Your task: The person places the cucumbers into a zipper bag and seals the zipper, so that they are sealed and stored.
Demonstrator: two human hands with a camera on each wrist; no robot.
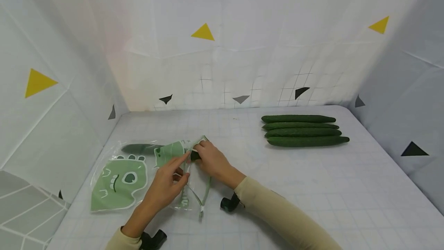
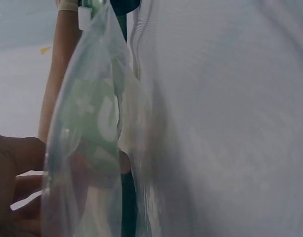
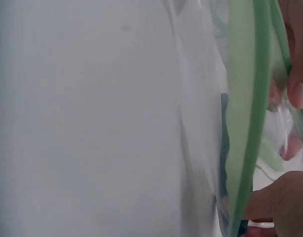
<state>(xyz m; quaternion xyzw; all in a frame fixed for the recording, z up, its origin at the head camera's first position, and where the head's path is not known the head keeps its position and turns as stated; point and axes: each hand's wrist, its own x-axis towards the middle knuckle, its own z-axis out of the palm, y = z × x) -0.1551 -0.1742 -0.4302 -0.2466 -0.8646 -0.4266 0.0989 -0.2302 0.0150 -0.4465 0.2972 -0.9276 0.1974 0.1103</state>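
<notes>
A clear plastic drawstring bag (image 1: 119, 188) with a green cartoon print lies flat at the table's left. Inside it is a cucumber (image 1: 138, 149), partly covered by the print, its dark near end (image 1: 195, 155) showing at the bag's mouth. My right hand (image 1: 212, 160) grips that end; the right wrist view shows its thumb and fingers around it. My left hand (image 1: 165, 186) holds the bag's edge, index finger stretched toward the cucumber. In the right wrist view the green-banded mouth (image 3: 247, 113) stands apart. A green drawstring (image 1: 202, 203) trails toward me.
Several cucumbers (image 1: 306, 131) lie side by side at the back right of the white table (image 1: 295, 192). White sheets (image 1: 243, 49) with yellow and dark triangles hang behind and at both sides. Black wrist cameras (image 1: 230, 203) sit below the forearms.
</notes>
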